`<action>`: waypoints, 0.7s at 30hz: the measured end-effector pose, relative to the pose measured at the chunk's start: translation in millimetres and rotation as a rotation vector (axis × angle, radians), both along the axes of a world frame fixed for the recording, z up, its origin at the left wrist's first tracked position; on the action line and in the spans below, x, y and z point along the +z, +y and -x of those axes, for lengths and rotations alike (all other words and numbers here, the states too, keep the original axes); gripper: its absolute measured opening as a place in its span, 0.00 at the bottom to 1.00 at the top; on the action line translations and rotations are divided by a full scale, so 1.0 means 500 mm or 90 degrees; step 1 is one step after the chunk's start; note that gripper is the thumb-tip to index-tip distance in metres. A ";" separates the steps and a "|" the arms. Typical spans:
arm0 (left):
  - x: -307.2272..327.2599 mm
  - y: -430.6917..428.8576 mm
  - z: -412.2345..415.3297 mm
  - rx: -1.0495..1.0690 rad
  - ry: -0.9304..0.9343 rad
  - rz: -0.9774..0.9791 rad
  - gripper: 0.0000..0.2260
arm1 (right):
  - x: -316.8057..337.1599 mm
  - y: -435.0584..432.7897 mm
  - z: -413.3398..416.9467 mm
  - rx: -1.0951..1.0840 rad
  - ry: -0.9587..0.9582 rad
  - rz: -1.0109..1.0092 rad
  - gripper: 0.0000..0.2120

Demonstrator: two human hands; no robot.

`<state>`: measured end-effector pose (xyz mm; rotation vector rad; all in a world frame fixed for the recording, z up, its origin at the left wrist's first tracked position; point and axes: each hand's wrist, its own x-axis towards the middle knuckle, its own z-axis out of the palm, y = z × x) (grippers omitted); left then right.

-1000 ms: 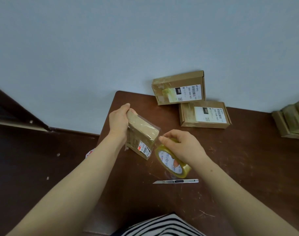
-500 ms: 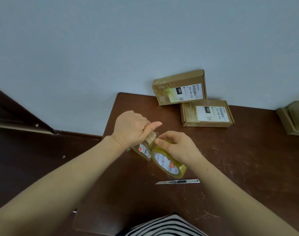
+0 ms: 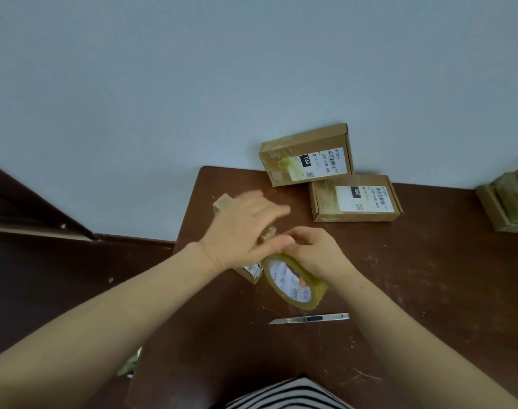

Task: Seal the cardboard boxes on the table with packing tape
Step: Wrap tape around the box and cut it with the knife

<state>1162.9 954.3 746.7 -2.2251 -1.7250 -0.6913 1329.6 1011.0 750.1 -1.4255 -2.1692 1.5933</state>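
A small cardboard box (image 3: 223, 203) stands tilted near the table's left edge, mostly covered by my left hand (image 3: 246, 228). That hand lies over the box with its fingers stretched out and blurred, its thumb pressing near the tape. Only the box's far corner and a labelled lower corner show. My right hand (image 3: 318, 252) grips a roll of clear yellowish packing tape (image 3: 293, 286), held on edge right beside the box, with a finger through the core. Two more labelled cardboard boxes, the leaning one (image 3: 306, 156) and the flat one (image 3: 355, 199), sit at the back of the brown table (image 3: 428, 290).
A metal utility knife (image 3: 309, 318) lies on the table just in front of the tape roll. Stacked cardboard pieces (image 3: 508, 199) sit at the right edge. The table's left edge drops to a dark floor, where a crumpled scrap (image 3: 131, 361) lies.
My left hand moved from holding the box's far end to lying over its top, fingers sweeping across. The box tipped lower toward the table. The tape roll stayed close beside it.
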 end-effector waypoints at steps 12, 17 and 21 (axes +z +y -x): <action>-0.018 -0.017 0.004 0.142 0.071 -0.030 0.24 | -0.007 -0.005 0.010 -0.012 0.026 0.012 0.07; -0.012 -0.007 -0.013 0.092 0.061 0.012 0.23 | -0.010 -0.008 0.007 -0.028 0.039 0.044 0.06; -0.005 -0.004 -0.007 0.057 0.035 0.020 0.20 | 0.007 -0.004 0.008 -0.014 0.048 0.071 0.02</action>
